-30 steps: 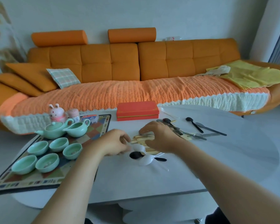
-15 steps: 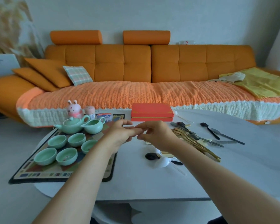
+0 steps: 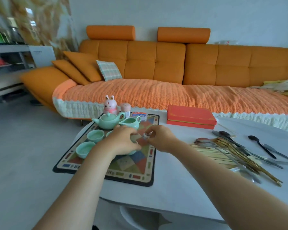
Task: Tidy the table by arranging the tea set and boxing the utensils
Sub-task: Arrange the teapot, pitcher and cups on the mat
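A mint-green tea set stands on a patterned mat point(image 3: 133, 165): the teapot point(image 3: 109, 121), a pitcher point(image 3: 131, 122) and several small cups such as one cup point(image 3: 95, 136) and another point(image 3: 85, 149). My left hand point(image 3: 123, 141) is over the cups, its fingers curled round the rim of a teacup point(image 3: 133, 152) that it mostly hides. My right hand point(image 3: 161, 137) hovers over the mat and pinches a small pale object point(image 3: 146, 135) between thumb and fingertips. A pile of spoons, chopsticks and other utensils point(image 3: 231, 151) lies to the right. The red box point(image 3: 189, 118) sits shut at the table's far edge.
A pink rabbit figure point(image 3: 110, 105), a small pink jar point(image 3: 125, 108) and a small blue packet point(image 3: 138, 115) stand behind the teapot. A black spoon point(image 3: 259, 145) and a knife point(image 3: 279, 153) lie far right. The orange sofa point(image 3: 156, 67) runs close behind the white table point(image 3: 181, 185).
Both hands have moved left from the utensil pile to the tea mat. My left hand now covers a cup and my right pinches a small object. The view turned left.
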A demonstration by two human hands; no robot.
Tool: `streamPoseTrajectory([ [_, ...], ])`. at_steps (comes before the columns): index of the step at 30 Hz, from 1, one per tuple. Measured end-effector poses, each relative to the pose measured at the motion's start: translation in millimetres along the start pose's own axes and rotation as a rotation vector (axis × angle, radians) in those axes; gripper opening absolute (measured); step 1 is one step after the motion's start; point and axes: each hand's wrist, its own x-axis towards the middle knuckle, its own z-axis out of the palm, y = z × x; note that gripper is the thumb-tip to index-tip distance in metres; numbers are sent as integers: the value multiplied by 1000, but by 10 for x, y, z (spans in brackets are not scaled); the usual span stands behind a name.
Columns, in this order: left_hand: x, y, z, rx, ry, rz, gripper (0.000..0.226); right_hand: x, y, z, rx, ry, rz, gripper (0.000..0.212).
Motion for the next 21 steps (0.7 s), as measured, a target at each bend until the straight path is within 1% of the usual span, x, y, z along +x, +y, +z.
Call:
streamPoseTrajectory([
  [2, -35, -36, -1, 129, -53, 42, 68, 117, -73, 107, -43, -50, 13, 43],
  [4, -36, -84, -5, 209, -49, 81, 69, 230, -122, 199, -133, -102, 29, 47],
  [6, -22, -135, -8, 222, -48, 91, 67, 305, -152, 247, -202, -139, 42, 49],
  [8, -12, -164, 0, 206, -51, 97, 65, 344, -166, 254, -206, -161, 44, 50],
  [11, -9, -184, -1, 180, -49, 105, 67, 357, -173, 272, -191, -135, 37, 35],
  [14, -8, -207, -7, 124, -58, 115, 70, 353, -214, 326, -76, -89, 22, 19],
  [16, -3, -207, -6, 103, -63, 127, 73, 353, -248, 348, -9, -87, 1, 11],
  [18, 15, -191, -5, 61, -48, 123, 71, 350, -247, 333, 16, -96, -10, 4],
  [19, 32, -171, -2, 33, -32, 115, 67, 341, -227, 301, -2, -90, -15, 3],
  [21, 75, -94, 12, -13, 27, 123, 55, 292, -147, 189, -21, -81, 9, 16],
])
